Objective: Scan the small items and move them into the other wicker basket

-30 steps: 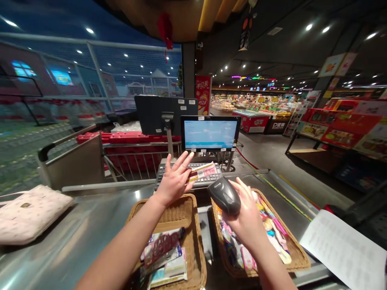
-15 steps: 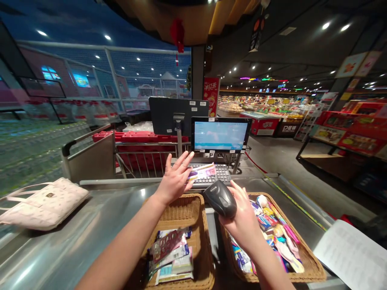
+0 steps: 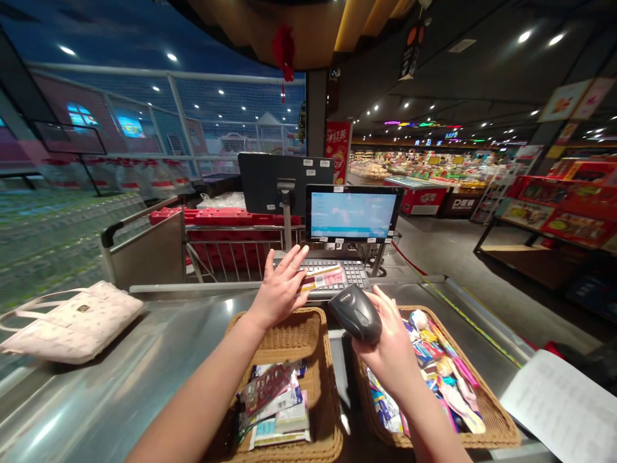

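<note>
Since a second ago, both hands have shifted a little to the left over the counter, so the black, rounded plastic handheld scanner [image 3: 357, 314] now sits more to the left of the right-hand basket, and the view has swung left with them. The left hand [image 3: 279, 292], back upward and fingers spread toward the far side, holds a slim pink-and-white plastic packet [image 3: 324, 278] with a gold stripe and a barcode. Its grip seems to be between thumb and fingers, though the contact is partly hidden. The packet juts out to the right, above the grey-keyed black keyboard [image 3: 357, 273]. The right hand [image 3: 393, 350] is wrapped around the scanner, whose front end points left and far, near the packet but apart from it.

Below the left forearm stands a brown woven rectangular basket [image 3: 289, 329] with flat plastic packets [image 3: 282, 424] heaped in its near part. To the right, under the other forearm, a second brown woven basket [image 3: 499, 421] is full of small, brightly coloured packaged goods [image 3: 434, 350]. Beyond the keyboard stands a black-framed display with a lit pale-blue screen [image 3: 353, 213]. On the shiny grey metal counter [image 3: 178, 334], a pale pink handbag with small dark spots [image 3: 80, 325] lies at the far left, and white printed sheets of paper [image 3: 562, 405] lie at the right.
</note>
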Available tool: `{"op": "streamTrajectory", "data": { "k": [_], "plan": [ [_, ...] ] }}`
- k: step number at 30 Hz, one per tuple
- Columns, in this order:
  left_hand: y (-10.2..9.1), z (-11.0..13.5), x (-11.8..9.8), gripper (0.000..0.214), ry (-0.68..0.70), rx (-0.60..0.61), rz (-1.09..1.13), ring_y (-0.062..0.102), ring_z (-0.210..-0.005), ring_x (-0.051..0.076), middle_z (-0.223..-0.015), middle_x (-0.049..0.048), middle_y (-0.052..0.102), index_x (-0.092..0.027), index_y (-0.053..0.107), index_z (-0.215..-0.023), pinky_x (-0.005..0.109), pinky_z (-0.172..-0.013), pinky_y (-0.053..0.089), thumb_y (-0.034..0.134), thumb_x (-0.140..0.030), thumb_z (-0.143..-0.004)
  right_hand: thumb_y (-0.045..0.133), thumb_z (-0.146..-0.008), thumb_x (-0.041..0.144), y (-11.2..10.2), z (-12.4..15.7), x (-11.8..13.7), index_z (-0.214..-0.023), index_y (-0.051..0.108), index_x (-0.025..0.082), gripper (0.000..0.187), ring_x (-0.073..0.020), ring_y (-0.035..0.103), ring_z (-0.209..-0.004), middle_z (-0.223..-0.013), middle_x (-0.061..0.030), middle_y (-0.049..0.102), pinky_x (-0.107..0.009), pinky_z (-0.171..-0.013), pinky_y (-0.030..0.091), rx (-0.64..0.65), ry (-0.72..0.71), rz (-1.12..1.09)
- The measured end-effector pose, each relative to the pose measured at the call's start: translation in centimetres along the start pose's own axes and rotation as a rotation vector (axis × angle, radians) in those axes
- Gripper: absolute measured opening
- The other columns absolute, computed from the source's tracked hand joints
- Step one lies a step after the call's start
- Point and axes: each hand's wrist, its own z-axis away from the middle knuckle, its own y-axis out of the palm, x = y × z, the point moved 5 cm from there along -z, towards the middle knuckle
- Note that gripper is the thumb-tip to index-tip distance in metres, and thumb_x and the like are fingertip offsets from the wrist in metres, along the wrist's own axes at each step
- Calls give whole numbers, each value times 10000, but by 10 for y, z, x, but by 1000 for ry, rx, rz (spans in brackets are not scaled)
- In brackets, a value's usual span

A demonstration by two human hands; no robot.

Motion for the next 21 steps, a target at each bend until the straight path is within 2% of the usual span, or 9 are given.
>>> {"op": "streamTrajectory", "data": {
  "k": [9, 21],
  "plan": [
    [12, 31, 4, 226, -111, 71, 43, 349, -1451, 324, -1562, 136, 377, -185, 692, -998, 609, -1218, 22, 637, -321, -826, 577, -721, 166, 11, 1, -3, -1225, 550, 201, 506, -393, 403, -1390, -1284, -138, 596, -660, -1112, 332, 25, -2, -35],
    [36, 108, 19, 168, -247, 325, 49, 322, -1463, 328, -1582, 143, 328, -181, 678, -957, 660, -1192, 102, 651, -269, -817, 586, -714, 159, 33, -1, -4, -1215, 579, 220, 505, -395, 385, -1400, -1306, -122, 586, -675, -1115, 311, 117, -23, -62]
  ]
}}
